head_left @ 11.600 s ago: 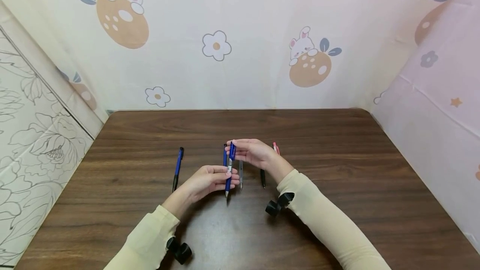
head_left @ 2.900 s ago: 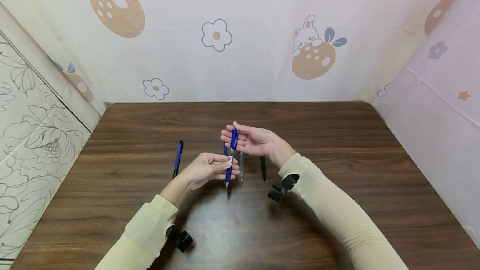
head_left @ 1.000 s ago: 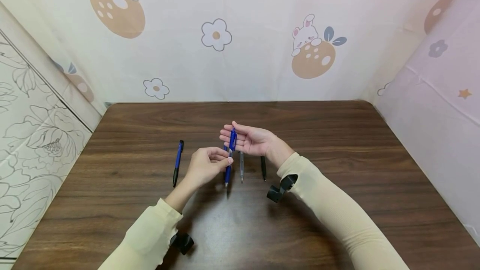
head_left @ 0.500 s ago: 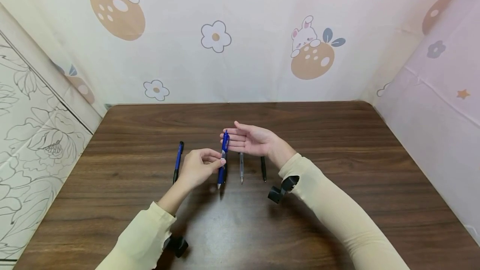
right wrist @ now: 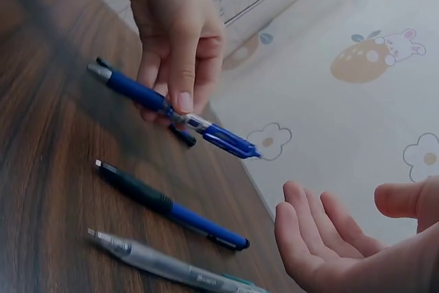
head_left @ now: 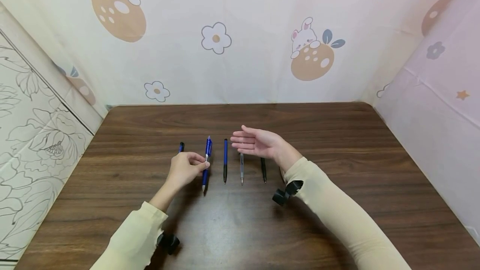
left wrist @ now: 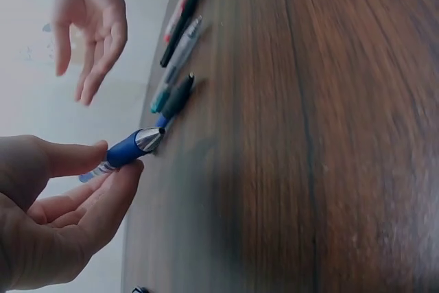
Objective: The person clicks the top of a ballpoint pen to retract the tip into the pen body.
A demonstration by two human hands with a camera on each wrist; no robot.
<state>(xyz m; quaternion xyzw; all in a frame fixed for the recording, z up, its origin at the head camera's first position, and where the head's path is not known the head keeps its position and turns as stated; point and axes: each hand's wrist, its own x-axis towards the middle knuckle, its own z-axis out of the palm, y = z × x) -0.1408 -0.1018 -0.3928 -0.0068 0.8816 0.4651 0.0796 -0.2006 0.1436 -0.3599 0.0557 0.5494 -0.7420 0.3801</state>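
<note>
blue pen (head_left: 205,176) slants in left hand (head_left: 184,169), tip (head_left: 203,188) toward the near side.

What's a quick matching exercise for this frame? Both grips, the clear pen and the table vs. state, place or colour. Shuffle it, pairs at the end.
Column 1
1. Left grip
2. Right grip
3. Clear pen
4. Table

Column 2
A. Lying between a blue-and-black pen and a black pen in the head view
B. Dark brown with wood grain
C. Pinching a blue pen
D. Open, holding nothing

Pairs: 1-C, 2-D, 3-A, 4-B
</note>
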